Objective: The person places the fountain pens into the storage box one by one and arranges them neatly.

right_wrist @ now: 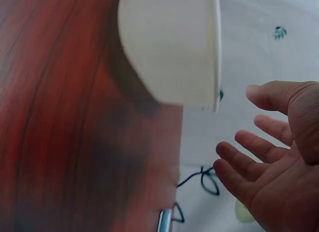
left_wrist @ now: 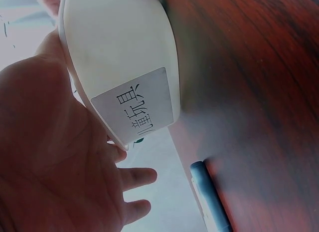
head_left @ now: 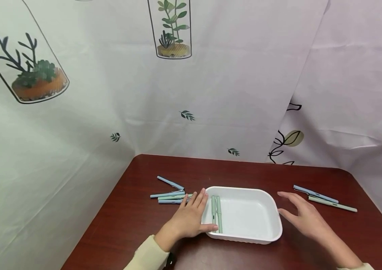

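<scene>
White tray point(head_left: 246, 215), with two green pens point(head_left: 219, 215) inside, sits at the head frame's lower middle on the worktop point(head_left: 127, 217) — left hand point(head_left: 189, 221) touching its left side, grip spread; right hand point(head_left: 307, 219) just beside its right, likewise spread.

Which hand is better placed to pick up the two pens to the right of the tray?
Likely the right hand: it is empty and nearer the blue pen and green pen. The left hand touches the white tray at its left side, so it would have to reach across.
</scene>
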`<state>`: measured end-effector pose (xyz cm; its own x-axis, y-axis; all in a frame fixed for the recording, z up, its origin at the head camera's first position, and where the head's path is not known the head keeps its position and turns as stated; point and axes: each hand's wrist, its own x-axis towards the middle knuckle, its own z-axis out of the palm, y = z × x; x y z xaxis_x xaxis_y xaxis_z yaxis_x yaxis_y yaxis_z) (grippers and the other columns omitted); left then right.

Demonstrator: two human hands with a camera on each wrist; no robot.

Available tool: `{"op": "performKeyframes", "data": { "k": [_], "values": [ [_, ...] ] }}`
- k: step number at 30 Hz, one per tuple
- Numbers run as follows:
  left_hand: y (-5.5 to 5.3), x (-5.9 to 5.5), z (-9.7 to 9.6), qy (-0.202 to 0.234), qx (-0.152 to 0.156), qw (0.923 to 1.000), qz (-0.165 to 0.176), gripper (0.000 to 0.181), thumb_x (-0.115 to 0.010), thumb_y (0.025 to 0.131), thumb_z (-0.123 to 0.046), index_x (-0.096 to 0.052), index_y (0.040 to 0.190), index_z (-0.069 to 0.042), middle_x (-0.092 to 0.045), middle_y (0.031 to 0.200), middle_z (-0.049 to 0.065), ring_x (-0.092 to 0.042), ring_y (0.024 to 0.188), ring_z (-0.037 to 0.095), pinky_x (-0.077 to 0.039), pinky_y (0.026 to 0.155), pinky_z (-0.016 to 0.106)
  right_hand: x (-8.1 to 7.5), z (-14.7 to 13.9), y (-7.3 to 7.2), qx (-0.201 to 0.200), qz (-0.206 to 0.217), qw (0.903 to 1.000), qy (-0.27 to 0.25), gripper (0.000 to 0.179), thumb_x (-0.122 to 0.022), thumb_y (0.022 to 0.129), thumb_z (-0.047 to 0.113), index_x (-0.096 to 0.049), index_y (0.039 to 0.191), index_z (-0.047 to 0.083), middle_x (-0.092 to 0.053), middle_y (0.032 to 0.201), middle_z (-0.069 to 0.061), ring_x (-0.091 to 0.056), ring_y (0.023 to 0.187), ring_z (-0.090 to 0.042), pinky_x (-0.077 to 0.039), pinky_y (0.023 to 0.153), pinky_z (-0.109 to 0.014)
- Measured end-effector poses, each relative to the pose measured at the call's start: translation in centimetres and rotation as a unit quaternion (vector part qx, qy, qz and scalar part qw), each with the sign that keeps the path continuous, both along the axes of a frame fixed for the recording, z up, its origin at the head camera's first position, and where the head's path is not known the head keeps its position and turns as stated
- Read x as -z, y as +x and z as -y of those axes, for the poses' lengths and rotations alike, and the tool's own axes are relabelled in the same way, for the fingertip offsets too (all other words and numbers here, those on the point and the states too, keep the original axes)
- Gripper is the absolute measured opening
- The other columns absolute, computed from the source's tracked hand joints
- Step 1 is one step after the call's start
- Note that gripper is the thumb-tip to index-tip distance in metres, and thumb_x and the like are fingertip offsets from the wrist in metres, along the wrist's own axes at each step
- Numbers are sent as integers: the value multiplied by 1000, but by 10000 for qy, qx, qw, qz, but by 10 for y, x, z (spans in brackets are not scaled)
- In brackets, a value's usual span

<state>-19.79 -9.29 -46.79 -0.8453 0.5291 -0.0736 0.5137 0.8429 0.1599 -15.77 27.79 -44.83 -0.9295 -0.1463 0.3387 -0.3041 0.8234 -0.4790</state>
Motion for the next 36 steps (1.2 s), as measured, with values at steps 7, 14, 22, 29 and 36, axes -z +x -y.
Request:
{"op": "performKeyframes", "data": {
  "k": [7,14,22,29,36],
  "values": [
    [1,-1,0,-20,12,10000,-32,105,-47,88,-80,-24,162,-9,-15,170,9,-23,153,35,-18,122,57,11,-26,0,150,-301,9990,308,51,-81,86,19,-62,132,8,-63,131,-15,-57,116,-39,-45,86,-43],
    [1,1,1,-19,31,9999,-121,105,-46,88,-81,-24,162,-9,-16,170,9,-23,153,34,-18,122,57,23,-51,0,251,-505,9974,442,51,-81,86,16,-61,132,7,-62,131,-17,-53,120,-28,-40,92,-29],
    [1,2,1,8,29,9998,-172,104,-48,89,-79,-25,161,-8,-17,169,9,-21,154,34,-17,123,56,33,-74,1,374,-540,9967,472,50,-78,87,9,-58,132,1,-61,127,-24,-53,117,-41,-39,93,-46],
    [1,0,1,1,33,9998,-178,104,-49,89,-79,-25,161,-8,-16,170,9,-19,154,34,-16,123,56,44,-94,-1,335,-794,9951,476,52,-76,85,2,-57,133,-1,-58,130,-27,-37,141,-4,-10,111,-6],
    [1,-2,0,-21,24,9999,-109,106,-50,87,-80,-25,161,-8,-16,169,10,-18,155,33,-15,123,57,51,-109,-1,497,-573,9948,681,53,-75,83,-3,-54,132,-8,-53,129,-33,-48,118,-47,-36,93,-57]
  ]
}}
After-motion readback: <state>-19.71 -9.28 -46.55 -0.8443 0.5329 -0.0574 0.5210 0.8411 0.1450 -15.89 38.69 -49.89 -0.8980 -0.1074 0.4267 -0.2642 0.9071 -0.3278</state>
